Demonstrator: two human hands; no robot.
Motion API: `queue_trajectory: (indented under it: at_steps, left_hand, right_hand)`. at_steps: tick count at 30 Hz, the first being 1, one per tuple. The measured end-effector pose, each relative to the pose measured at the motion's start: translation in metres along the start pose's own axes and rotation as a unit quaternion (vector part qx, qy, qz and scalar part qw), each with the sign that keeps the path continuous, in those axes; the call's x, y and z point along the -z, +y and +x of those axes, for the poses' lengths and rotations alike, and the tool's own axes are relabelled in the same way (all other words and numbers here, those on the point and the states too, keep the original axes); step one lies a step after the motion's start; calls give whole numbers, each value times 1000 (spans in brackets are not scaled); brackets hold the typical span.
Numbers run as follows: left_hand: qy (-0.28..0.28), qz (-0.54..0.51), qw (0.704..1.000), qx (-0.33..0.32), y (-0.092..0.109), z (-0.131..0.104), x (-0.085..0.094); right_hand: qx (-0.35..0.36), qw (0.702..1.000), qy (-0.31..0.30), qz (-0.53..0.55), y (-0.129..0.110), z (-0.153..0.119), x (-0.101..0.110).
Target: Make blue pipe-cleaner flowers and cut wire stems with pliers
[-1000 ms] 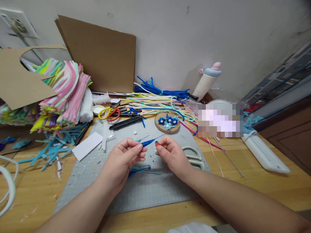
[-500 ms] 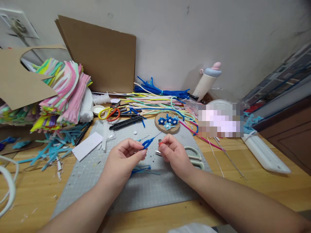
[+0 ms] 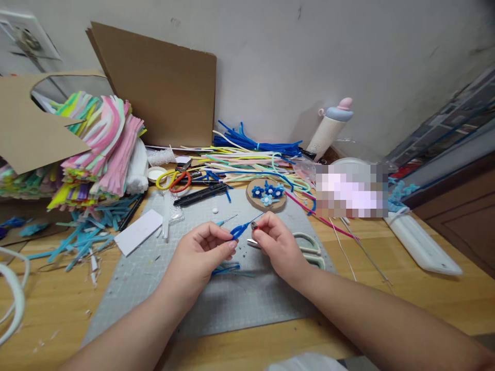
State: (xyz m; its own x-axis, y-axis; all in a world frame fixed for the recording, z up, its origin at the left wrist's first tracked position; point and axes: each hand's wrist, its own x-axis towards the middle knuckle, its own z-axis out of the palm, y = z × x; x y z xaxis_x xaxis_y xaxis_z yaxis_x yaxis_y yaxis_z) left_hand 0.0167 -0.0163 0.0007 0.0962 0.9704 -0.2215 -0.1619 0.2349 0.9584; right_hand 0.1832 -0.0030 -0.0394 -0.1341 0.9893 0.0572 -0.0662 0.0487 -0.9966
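My left hand (image 3: pixel 207 250) pinches a folded piece of blue pipe cleaner (image 3: pixel 238 232) between thumb and fingertips, its thin wire end pointing up and right. Closed around a small red lighter (image 3: pixel 254 225) is my right hand (image 3: pixel 280 245); only the metal top and a bit of red show. The wire passes close to the lighter's top, and no flame is visible. Under my right hand lie pale green scissors (image 3: pixel 311 250), partly covered. Blue pipe cleaner strips (image 3: pixel 228 269) rest on the grey cutting mat (image 3: pixel 247 304) below my left hand.
Blue flowers sit on a round cardboard piece (image 3: pixel 266 205) behind my hands. Beyond it are loose pipe cleaners (image 3: pixel 247 165), a black utility knife (image 3: pixel 201 195) and yellow-red scissors (image 3: pixel 174 180). A white card (image 3: pixel 139 232) and pipe cleaner bundles (image 3: pixel 104 139) are left; a glue gun-like white object (image 3: pixel 425 245) lies right.
My left hand has shifted slightly right, bringing the pipe cleaner's wire end closer to the lighter. The lighter has turned a little in my right hand, showing less red.
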Motion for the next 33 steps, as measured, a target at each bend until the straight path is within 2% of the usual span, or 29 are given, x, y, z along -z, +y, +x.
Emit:
queue_trajectory:
  at_steps: [10,16,33]
  left_hand:
    - [-8,-5,1000,11,0,1,-1]
    - [-6,-5,1000,10,0,1,0]
    - [-18,-8,1000,5,-2,2,1]
  right_hand:
    - [20,1000,-10,7,2,1,-1]
    - [-12,999,-23,29,-2,0,-1]
    - [-4,1000,-24,12,-1,0,-1]
